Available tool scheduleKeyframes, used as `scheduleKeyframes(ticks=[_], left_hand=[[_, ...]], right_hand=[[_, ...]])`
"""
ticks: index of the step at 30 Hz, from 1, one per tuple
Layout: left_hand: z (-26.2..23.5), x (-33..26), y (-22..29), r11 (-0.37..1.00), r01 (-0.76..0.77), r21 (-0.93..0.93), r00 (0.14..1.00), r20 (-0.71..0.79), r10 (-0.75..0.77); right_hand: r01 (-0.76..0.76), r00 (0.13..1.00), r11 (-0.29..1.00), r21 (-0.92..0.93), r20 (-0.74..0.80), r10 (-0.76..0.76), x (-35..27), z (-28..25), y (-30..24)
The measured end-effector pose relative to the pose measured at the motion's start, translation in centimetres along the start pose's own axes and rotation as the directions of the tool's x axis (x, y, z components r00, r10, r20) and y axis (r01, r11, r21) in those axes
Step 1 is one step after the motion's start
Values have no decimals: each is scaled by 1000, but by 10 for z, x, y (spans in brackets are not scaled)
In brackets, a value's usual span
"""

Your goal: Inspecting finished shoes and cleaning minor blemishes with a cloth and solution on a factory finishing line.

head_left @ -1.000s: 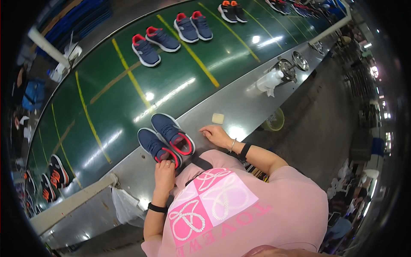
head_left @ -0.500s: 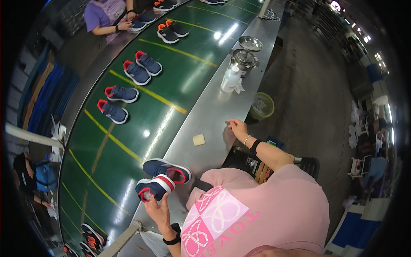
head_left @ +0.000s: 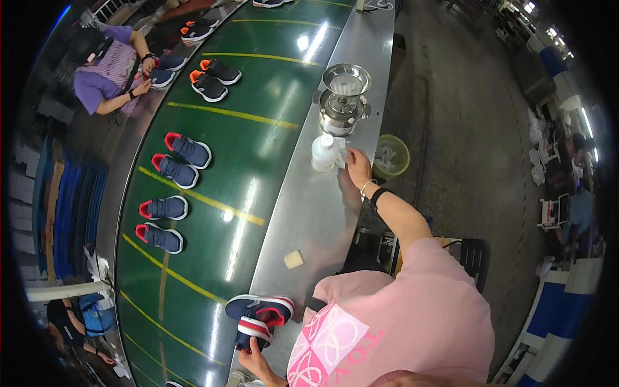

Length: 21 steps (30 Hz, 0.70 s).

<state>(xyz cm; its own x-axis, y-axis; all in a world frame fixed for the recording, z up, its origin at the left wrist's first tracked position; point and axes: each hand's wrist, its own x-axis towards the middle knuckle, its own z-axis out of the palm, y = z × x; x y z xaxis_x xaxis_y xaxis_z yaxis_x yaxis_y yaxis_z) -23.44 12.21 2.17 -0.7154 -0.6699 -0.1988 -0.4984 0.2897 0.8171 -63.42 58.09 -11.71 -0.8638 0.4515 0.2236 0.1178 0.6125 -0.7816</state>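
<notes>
Head view, left hand [head_left: 253, 358] gripping navy sneaker [head_left: 253, 333] (red-trimmed), right hand [head_left: 358, 169] touching white bottle [head_left: 324, 153]

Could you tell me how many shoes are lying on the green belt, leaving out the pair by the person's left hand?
At least 8: two mid-left, two above them, two dark ones further up, two beside the co-worker. More are cut off at the edges.
</notes>
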Motion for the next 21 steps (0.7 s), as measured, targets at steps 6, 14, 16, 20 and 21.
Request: scheduleKeyframes(ticks=[6,14,16,20,21], left_hand=[[8,-12,72,911,121,395,988,46,-151],[13,-10,72,904,119,411,984,71,-162],[14,-9,65,905,70,419,991,71,-109],[13,-11,52,899,-16,437,998,68,-15],[13,-11,50,897,-36,442,998,67,7]], right_hand=[[-113,992,988,-104,38,118,44,27,-10],[-177,974,980,-87,130,187,61,32,3],[-168,984,959,230,104,147,62,30,24],[-560,820,684,468,431,376,63,3,24],[-562,818,685,464,435,376,66,-6,17]])
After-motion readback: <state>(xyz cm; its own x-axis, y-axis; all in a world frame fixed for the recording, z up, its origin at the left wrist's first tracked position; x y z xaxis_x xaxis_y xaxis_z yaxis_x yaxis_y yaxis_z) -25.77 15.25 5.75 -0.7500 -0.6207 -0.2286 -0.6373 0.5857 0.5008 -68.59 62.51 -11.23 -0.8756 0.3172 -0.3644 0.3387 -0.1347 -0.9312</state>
